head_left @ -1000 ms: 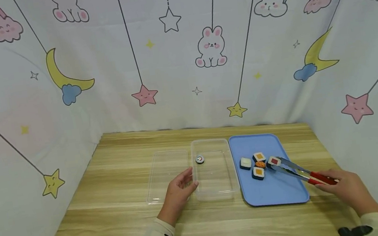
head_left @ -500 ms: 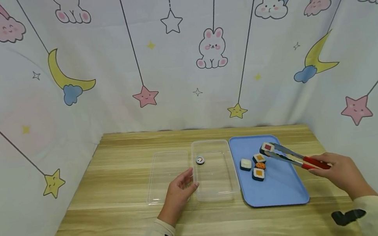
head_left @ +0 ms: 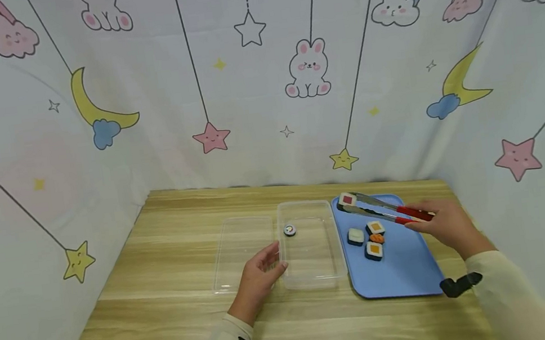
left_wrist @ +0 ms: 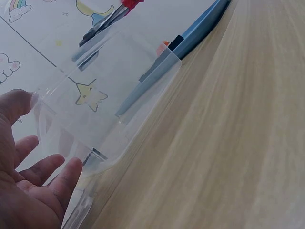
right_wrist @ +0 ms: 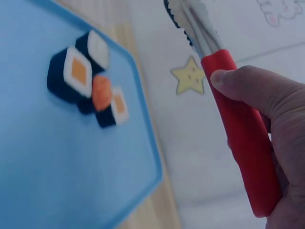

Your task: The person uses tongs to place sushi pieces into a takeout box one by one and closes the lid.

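My right hand (head_left: 446, 223) grips red-handled metal tongs (head_left: 384, 210) (right_wrist: 238, 129), and their tips pinch a red-centred sushi piece (head_left: 346, 200) in the air above the far left corner of the blue tray (head_left: 407, 272). Several more sushi pieces (head_left: 369, 237) (right_wrist: 83, 78) lie on that tray. My left hand (head_left: 261, 273) (left_wrist: 28, 191) rests with relaxed fingers against the left wall of a clear plastic container (head_left: 312, 244) (left_wrist: 109, 109). One small round sushi piece (head_left: 289, 230) lies in the container.
A clear lid (head_left: 241, 250) lies flat on the wooden table (head_left: 168, 319), left of the container. Printed fabric walls (head_left: 261, 80) close in the table at the back and on both sides.
The tongs lifted the red-centred sushi piece off the tray and carried it up and to the left, toward the container. My left hand stayed in place.
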A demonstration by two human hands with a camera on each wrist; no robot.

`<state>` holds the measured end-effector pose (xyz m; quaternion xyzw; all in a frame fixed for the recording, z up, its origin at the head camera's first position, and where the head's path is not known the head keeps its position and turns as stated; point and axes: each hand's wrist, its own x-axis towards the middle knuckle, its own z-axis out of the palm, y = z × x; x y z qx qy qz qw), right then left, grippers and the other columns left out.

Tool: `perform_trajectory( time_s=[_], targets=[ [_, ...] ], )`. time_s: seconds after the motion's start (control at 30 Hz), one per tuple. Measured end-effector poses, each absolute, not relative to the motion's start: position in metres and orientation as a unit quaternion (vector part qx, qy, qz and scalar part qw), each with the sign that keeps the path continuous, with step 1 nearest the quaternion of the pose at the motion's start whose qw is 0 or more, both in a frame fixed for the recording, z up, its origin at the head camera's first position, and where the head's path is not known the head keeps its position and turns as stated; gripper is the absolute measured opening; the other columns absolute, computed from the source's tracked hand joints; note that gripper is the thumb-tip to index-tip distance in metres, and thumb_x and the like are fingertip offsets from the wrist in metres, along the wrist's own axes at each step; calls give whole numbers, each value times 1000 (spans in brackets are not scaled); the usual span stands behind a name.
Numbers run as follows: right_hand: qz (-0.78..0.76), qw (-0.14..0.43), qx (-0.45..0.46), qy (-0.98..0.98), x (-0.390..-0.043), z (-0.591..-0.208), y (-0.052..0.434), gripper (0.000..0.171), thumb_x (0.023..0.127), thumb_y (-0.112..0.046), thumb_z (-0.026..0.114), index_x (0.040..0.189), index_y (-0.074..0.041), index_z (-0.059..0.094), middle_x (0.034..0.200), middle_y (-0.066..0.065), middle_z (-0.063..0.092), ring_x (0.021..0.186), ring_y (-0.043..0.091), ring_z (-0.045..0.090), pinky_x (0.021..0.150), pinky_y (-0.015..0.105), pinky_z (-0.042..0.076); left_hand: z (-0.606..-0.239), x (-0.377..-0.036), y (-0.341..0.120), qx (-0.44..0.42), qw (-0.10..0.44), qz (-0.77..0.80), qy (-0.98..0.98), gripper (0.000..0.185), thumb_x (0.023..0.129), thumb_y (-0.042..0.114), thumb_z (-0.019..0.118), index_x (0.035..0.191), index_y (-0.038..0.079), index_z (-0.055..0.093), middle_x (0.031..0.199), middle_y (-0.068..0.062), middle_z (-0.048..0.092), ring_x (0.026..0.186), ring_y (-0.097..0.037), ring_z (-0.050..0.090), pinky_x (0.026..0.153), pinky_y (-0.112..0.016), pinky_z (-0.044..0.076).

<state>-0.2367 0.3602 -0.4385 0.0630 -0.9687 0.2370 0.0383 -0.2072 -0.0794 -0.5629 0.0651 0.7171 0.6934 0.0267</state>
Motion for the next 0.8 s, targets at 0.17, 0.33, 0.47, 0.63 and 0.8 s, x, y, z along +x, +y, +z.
perform_trajectory(
  time_s=[0.17, 0.33, 0.47, 0.63, 0.8],
  targets=[
    [227, 36, 88, -969, -253, -442, 330, 44, 87, -30, 86, 126, -12, 76, 124, 19, 70, 104, 36, 62, 76, 44, 58, -564, -208, -80, 66, 29, 697, 714, 57, 95, 11, 77, 146, -1, 56, 146, -20, 58, 130, -36, 60, 112, -53, 43],
    [205, 29, 127, -970, -267, -444, 301, 44, 86, -28, 87, 125, -14, 77, 126, 19, 71, 113, 40, 63, 88, 55, 58, -562, -208, -81, 66, 35, 701, 709, 59, 94, 11, 77, 147, -2, 55, 148, -21, 57, 132, -37, 58, 112, -53, 43],
    [171, 22, 159, -972, -275, -443, 281, 44, 85, -30, 88, 123, -13, 78, 120, 15, 74, 106, 35, 65, 83, 51, 59, -560, -207, -79, 63, 36, 705, 706, 58, 95, 9, 76, 147, -3, 54, 148, -23, 56, 132, -40, 57, 112, -54, 43],
    [161, 10, 169, -972, -282, -444, 264, 44, 84, -29, 89, 123, -12, 78, 118, 10, 75, 103, 31, 66, 82, 46, 60, -559, -207, -78, 60, 31, 711, 700, 56, 94, 5, 76, 145, -4, 55, 147, -23, 57, 132, -41, 57, 113, -56, 42],
    [157, -8, 174, -972, -286, -442, 251, 40, 83, -28, 89, 119, -13, 80, 108, 4, 74, 92, 23, 65, 74, 39, 58, -563, -209, -80, 67, 32, 708, 702, 57, 94, 9, 77, 145, -2, 57, 146, -21, 58, 131, -38, 59, 111, -53, 44]
  ],
)
